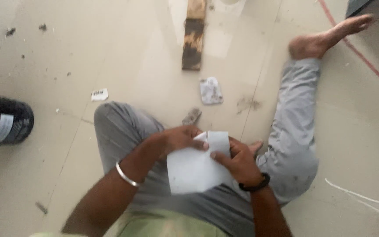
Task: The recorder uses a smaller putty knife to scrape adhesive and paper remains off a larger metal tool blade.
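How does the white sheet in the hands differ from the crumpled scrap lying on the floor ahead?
The white sheet is large, mostly flat and held over the lap by the left hand and right hand; the crumpled scrap is smaller, wrinkled and lies untouched on the floor. The sheet looks clean white, the scrap greyer and smudged. Both look like paper.

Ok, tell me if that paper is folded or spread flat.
Partly folded. The paper has its top corner turned over under the left hand, and the right hand pinches its edge; the rest lies spread.
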